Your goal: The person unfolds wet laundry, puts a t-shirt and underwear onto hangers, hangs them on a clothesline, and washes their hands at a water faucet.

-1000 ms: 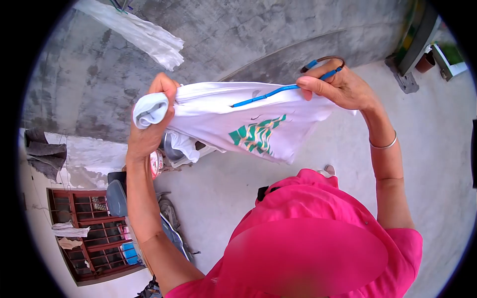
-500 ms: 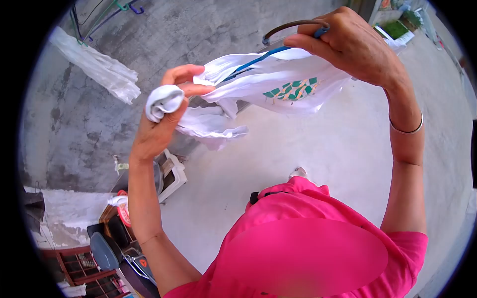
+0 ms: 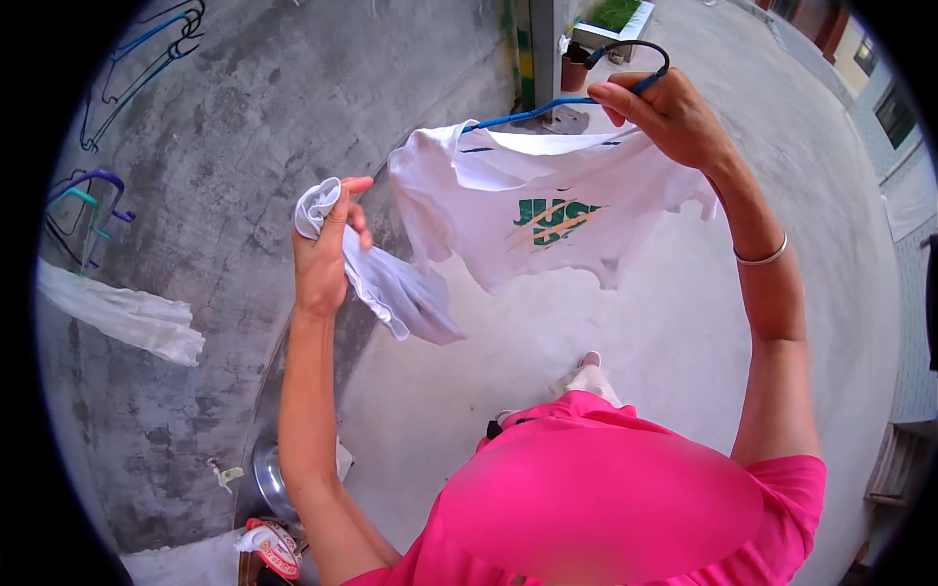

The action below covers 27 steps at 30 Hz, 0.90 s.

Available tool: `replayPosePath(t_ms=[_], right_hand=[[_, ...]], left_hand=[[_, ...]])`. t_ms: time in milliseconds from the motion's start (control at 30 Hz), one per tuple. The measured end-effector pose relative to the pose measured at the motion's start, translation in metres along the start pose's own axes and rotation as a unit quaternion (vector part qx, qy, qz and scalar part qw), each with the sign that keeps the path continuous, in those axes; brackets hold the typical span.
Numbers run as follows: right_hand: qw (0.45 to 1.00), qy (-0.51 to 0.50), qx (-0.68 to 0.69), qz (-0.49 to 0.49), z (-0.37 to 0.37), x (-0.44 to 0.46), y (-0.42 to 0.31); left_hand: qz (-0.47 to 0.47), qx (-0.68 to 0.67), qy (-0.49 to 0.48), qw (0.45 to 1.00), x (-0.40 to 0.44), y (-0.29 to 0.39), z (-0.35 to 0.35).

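My right hand is closed around the blue hanger just below its dark hook. From that hanger hangs a white T-shirt with green letters and a small black logo on its chest; the shirt spreads out in front of me. To its left my left hand is closed on a bunched white cloth. Part of the cloth is rolled up at the thumb, and the rest droops below the fingers. The left fingers are apart from the T-shirt.
Several hangers hang at the upper left, with a white cloth below. A grey concrete wall runs along the left. A metal basin stands at lower left, a brown pot at the top.
My left hand has let go of the T-shirt's collar and moved slightly away. The shirt now hangs more open on the hanger, its print facing me. The view has turned.
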State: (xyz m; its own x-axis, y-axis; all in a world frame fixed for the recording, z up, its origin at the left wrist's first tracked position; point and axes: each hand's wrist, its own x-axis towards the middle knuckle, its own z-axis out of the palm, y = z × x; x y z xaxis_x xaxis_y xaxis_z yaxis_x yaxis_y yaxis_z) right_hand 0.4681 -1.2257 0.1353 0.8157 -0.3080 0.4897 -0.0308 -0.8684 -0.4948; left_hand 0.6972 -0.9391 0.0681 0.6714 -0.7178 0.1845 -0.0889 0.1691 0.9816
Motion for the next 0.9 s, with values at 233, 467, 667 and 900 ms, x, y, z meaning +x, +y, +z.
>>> replayPosePath(t_ms=[233, 467, 667, 900], right_hand=[[0.999, 0.001, 0.031, 0.017, -0.003, 0.019, 0.049], [0.993, -0.009, 0.028, 0.113, 0.011, 0.014, 0.059], [0.992, 0.042, 0.004, 0.120, -0.002, -0.003, 0.050], [0.978, 0.108, -0.096, 0.149, 0.054, -0.033, -0.027]], left_hand=[[0.075, 0.079, 0.002, 0.994, 0.067, -0.009, 0.046], [0.103, 0.091, -0.126, 0.983, 0.143, -0.063, 0.037], [0.105, 0.006, -0.214, 0.971, 0.190, -0.080, 0.068], [0.145, -0.080, -0.341, 0.925, 0.224, -0.113, 0.047]])
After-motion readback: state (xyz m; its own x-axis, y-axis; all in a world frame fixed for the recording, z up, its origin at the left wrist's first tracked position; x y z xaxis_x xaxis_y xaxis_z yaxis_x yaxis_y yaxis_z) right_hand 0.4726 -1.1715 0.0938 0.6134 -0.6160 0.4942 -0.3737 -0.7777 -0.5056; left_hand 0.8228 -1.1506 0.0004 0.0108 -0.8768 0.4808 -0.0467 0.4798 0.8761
